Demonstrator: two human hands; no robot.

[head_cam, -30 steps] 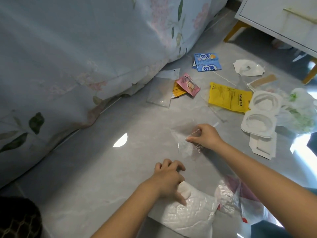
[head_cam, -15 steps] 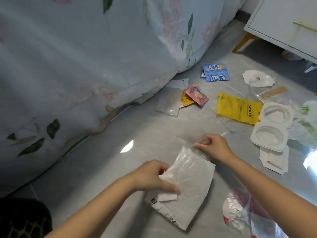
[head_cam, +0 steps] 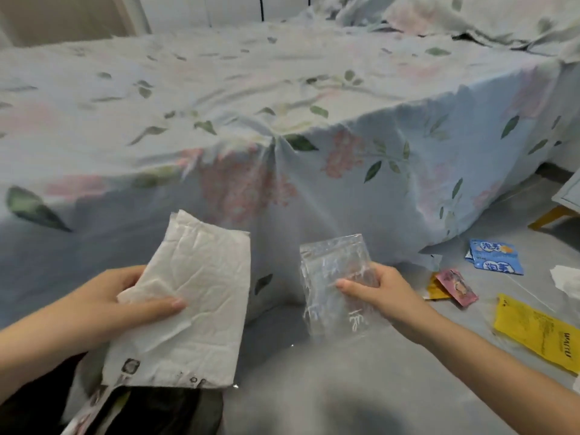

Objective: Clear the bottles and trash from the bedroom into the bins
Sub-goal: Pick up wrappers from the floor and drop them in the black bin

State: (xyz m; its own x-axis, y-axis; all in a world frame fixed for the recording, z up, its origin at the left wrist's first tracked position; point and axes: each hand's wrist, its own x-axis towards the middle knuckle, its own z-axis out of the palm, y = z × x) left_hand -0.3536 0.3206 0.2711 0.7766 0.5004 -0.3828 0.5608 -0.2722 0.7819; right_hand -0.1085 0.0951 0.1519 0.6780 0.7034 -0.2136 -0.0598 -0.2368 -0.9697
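Both pieces of trash have come up off the floor. The left hand (head_cam: 103,306) now holds the white padded bag (head_cam: 188,306) upright, thumb laid across its face and fingers curled behind it. The right hand (head_cam: 381,293) pinches the clear plastic bag (head_cam: 332,277), thumb on its front. A moment ago both bags lay flat on the floor (head_cam: 408,372); now they hang in front of the bed sheet (head_cam: 282,120). More trash remains near the right edge of the floor: a blue wrapper (head_cam: 496,257), a pink wrapper (head_cam: 456,285) and a yellow packet (head_cam: 536,335). No bin is visible. In my judgement, carrying these two to a bin comes next.
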